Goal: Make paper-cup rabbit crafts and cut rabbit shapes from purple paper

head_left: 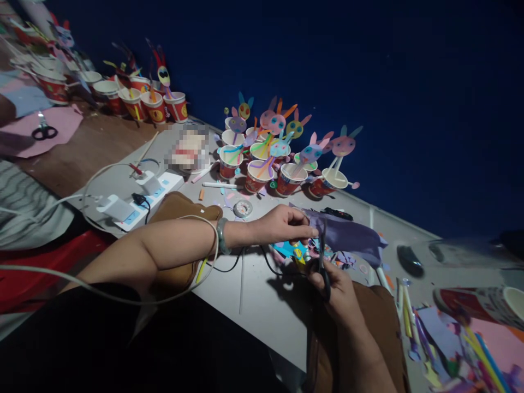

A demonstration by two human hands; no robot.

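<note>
Dark blue wall behind, dim light. Grey desk (262, 311) runs diagonally across my view, littered with paper scraps.

Left hand (282, 224): reaches in across the desk, green bangle (221, 236) on the wrist. Its grip is closed to a pinch, thumb and fingertips holding the near edge of a purple paper sheet (347, 236). Sheet is lifted slightly off the desk and trails away to the right.

Right hand (338, 292): comes up from below, fingers curled shut through the handles of black scissors (323, 262). Blades point upward and meet the purple sheet right beside the left hand's fingertips. I cannot tell how far the blades are parted.

Just under both hands: blue and yellow paper offcuts (292, 251), touching one another on the desk.

Behind the hands: a cluster of paper cups (286, 177), red and white, each holding a straw-mounted paper animal head (343, 144) with ears. A roll of tape (243, 208) lies between cups and left wrist.

Far left: white power strip (145, 199) with plugs and white cables. A second row of cups (135, 101) stands on a brown wooden surface further back. Another pair of scissors (44, 131) rests on pink paper (61, 123).

Lower right: bundle of coloured straws (478, 355) and a cup lying on its side (478, 304).
</note>
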